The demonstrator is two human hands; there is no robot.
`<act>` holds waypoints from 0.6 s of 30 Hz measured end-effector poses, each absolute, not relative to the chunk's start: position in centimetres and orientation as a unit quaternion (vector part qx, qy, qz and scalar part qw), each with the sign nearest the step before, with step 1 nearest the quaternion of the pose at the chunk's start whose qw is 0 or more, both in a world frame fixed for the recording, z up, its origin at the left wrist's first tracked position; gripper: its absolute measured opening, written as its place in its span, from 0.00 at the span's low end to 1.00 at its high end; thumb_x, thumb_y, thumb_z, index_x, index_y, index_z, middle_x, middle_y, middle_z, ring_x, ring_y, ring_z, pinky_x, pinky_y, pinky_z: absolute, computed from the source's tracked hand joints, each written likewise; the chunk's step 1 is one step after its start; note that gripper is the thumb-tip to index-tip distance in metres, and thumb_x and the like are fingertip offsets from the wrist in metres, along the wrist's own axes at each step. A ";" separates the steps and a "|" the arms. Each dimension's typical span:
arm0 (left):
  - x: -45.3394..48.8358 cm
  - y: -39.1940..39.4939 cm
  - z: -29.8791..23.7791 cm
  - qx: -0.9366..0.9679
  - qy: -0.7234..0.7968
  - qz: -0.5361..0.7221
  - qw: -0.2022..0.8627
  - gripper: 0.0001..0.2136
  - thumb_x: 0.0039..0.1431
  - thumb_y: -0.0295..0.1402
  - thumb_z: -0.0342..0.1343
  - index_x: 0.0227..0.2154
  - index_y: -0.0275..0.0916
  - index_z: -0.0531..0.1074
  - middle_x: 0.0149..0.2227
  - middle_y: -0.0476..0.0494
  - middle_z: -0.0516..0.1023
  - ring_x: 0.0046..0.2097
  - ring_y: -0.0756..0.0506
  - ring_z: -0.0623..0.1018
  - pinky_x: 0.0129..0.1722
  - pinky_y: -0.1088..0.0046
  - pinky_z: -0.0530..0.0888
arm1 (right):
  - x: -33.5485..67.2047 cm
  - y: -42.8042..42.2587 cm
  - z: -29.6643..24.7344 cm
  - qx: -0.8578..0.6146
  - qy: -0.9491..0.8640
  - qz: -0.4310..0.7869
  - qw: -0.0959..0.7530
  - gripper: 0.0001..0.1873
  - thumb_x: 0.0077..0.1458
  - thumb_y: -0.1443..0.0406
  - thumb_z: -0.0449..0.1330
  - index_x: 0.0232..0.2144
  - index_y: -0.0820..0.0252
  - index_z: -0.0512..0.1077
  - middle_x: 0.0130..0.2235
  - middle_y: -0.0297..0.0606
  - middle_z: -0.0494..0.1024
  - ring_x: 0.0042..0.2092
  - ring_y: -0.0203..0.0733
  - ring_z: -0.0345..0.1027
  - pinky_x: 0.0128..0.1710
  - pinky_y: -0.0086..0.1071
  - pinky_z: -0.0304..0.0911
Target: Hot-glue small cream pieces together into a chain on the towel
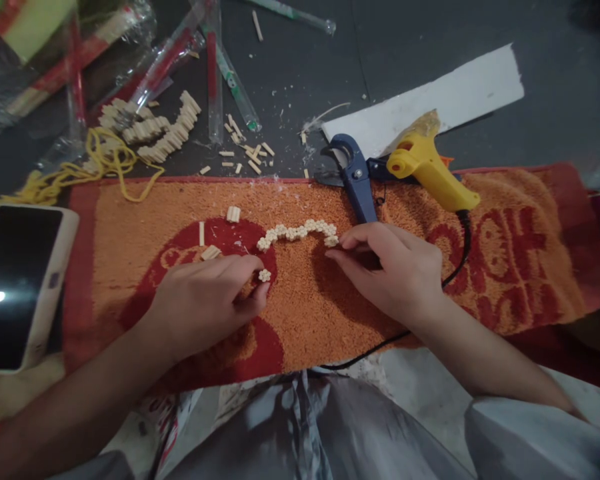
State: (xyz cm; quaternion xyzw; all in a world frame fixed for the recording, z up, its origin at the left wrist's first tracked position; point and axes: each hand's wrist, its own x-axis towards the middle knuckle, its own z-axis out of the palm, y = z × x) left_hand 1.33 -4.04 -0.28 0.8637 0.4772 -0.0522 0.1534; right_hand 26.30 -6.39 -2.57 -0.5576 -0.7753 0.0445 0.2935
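Note:
A curved chain of short pale stick pieces (297, 233) lies on an orange and red towel (505, 267). My right hand (390, 270) rests on the towel, its fingertips pinched on the chain's right end. My left hand (207, 303) is curled, its fingers closed on a small bundle of stick pieces (265, 275) just below the chain's left end. Loose stick pieces (233, 214) lie a little above my left hand.
A yellow glue gun (430, 173) and blue cutters (356, 177) lie at the towel's far edge, the gun's black cord (463, 250) running past my right wrist. A phone (20, 283) lies left. Yellow cord (100, 160), glued stick strips (165, 133), plastic-wrapped sticks (230, 73) and white paper (430, 100) lie beyond.

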 end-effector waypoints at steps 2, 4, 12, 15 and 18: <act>1.3 -4.0 -0.3 0.863 0.477 -0.051 0.158 0.11 0.62 0.37 0.49 0.35 0.43 0.77 0.32 0.46 0.82 0.34 0.42 0.79 0.29 0.67 0.64 | 26.3 -6.3 -2.5 -0.550 -0.779 0.045 0.298 0.07 0.58 0.68 0.64 0.31 0.55 0.69 0.29 0.32 0.79 0.27 0.37 0.73 0.25 0.29 0.66; 1.3 -4.0 -0.3 0.863 0.476 -0.051 0.163 0.12 0.62 0.37 0.48 0.35 0.42 0.77 0.32 0.45 0.82 0.34 0.42 0.79 0.30 0.67 0.65 | 26.3 -6.3 -2.4 -0.546 -0.781 0.040 0.302 0.08 0.57 0.70 0.63 0.31 0.55 0.68 0.28 0.31 0.79 0.26 0.37 0.72 0.24 0.29 0.65; 1.2 -4.0 -0.4 0.867 0.475 -0.060 0.136 0.12 0.62 0.39 0.48 0.36 0.44 0.77 0.32 0.48 0.82 0.33 0.44 0.78 0.29 0.69 0.64 | 26.4 -6.3 -2.5 -0.562 -0.766 0.073 0.303 0.06 0.58 0.69 0.62 0.31 0.56 0.69 0.31 0.34 0.80 0.29 0.37 0.73 0.26 0.28 0.67; 1.2 -4.1 -0.5 0.872 0.470 -0.053 0.126 0.12 0.62 0.38 0.48 0.34 0.44 0.77 0.31 0.49 0.82 0.33 0.44 0.79 0.29 0.69 0.64 | 26.3 -6.3 -2.5 -0.563 -0.764 0.085 0.305 0.05 0.58 0.69 0.61 0.31 0.56 0.69 0.32 0.35 0.80 0.30 0.37 0.74 0.27 0.28 0.68; 1.2 -4.1 -0.6 0.879 0.462 -0.034 0.115 0.10 0.61 0.37 0.50 0.33 0.43 0.76 0.31 0.48 0.82 0.33 0.43 0.79 0.29 0.68 0.65 | 26.3 -6.3 -2.4 -0.563 -0.762 0.092 0.307 0.05 0.57 0.70 0.61 0.32 0.56 0.68 0.33 0.35 0.80 0.32 0.37 0.75 0.28 0.27 0.68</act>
